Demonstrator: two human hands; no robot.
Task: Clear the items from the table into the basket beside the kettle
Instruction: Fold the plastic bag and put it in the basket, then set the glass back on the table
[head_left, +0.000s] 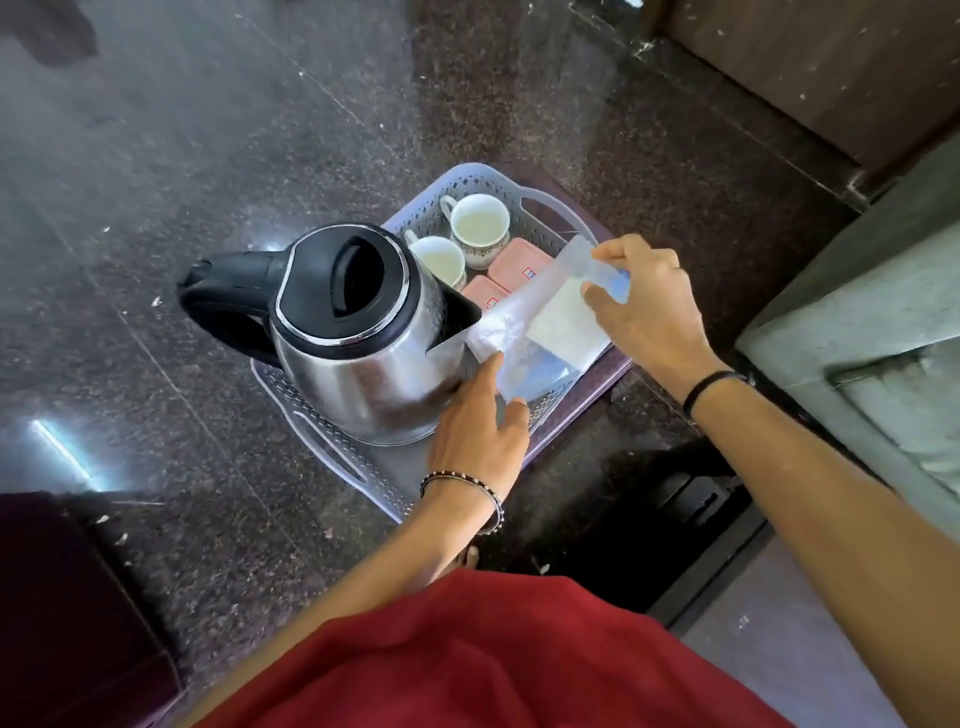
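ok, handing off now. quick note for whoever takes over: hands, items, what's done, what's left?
Left hand: holds the near end of the clear bag.
Right hand: pinches the bag's far end.
Bag: held over the basket, right of the kettle, not yet released.
Done: two cups and two pink boxes are in the basket.
Left: set the bag down in the basket and let go.

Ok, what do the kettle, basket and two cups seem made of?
Kettle: polished steel body, going by its mirror reflections; black lid and handle look plastic. Basket: pale plastic, moulded lattice walls. Cups: probably glazed ceramic, glossy white with a patterned band.
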